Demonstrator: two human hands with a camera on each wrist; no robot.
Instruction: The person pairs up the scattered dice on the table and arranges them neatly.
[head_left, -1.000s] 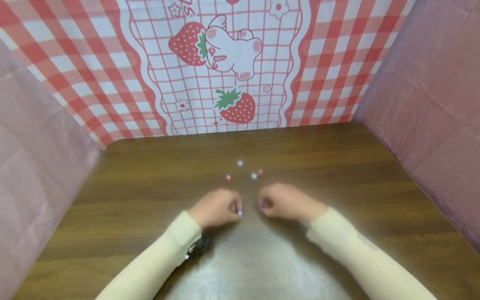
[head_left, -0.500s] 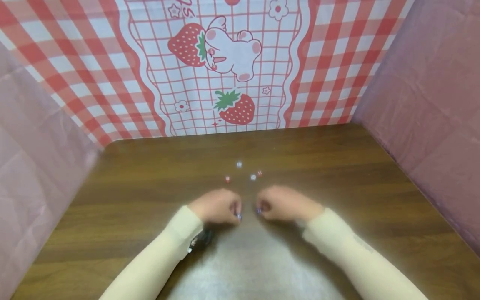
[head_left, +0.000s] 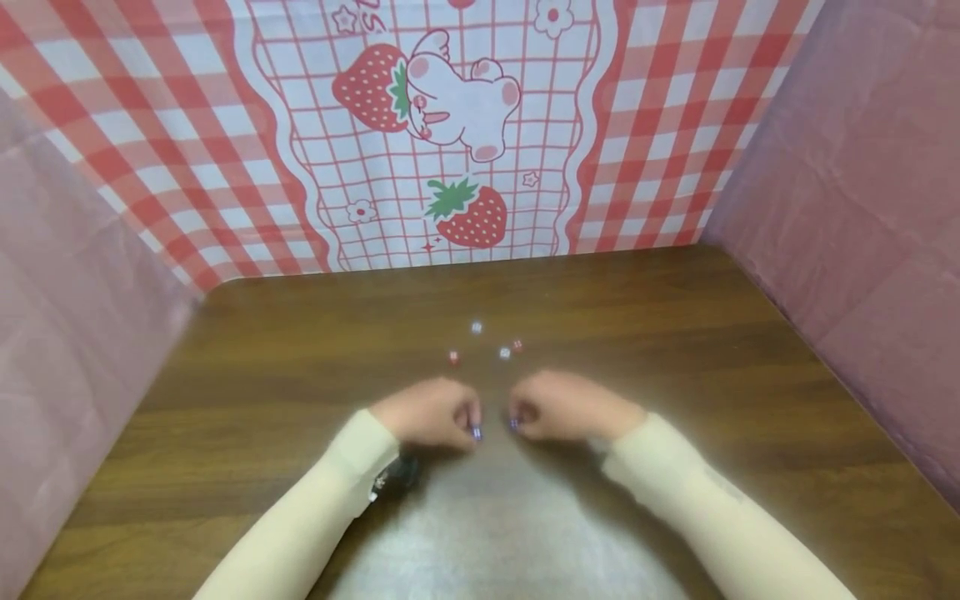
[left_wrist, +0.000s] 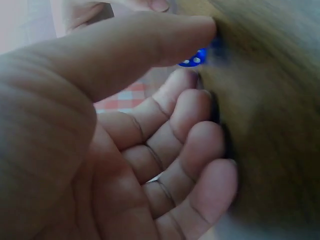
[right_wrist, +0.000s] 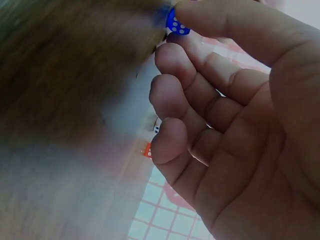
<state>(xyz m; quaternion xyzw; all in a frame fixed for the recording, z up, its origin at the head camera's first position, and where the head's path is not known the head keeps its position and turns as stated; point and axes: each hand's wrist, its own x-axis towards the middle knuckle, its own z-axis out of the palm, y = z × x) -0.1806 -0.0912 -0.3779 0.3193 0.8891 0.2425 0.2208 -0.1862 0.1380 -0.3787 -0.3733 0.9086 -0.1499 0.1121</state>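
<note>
My left hand (head_left: 431, 412) pinches a small blue die (left_wrist: 194, 59) with white pips between thumb and index finger, its other fingers curled in towards the palm. Facing it, my right hand (head_left: 573, 407) holds a second blue die (right_wrist: 178, 24) the same way. Both hands are low over the brown wooden table (head_left: 300, 333), a short gap between them. Just beyond lie two red dice, one to the left (head_left: 453, 357) and one to the right (head_left: 517, 344). With them are two white dice, one nearer (head_left: 505, 353) and one farther back (head_left: 477, 327).
A red-and-white checked cloth (head_left: 660, 125) with strawberries hangs along the table's back edge. Pink cloth walls stand on the left (head_left: 82, 250) and right (head_left: 847, 225). A dark strap-like thing (head_left: 390, 477) shows under the left cuff.
Both hands, each with its blue die, have shifted very slightly towards the person and stay close together. The red and white dice have kept their places on the table.
</note>
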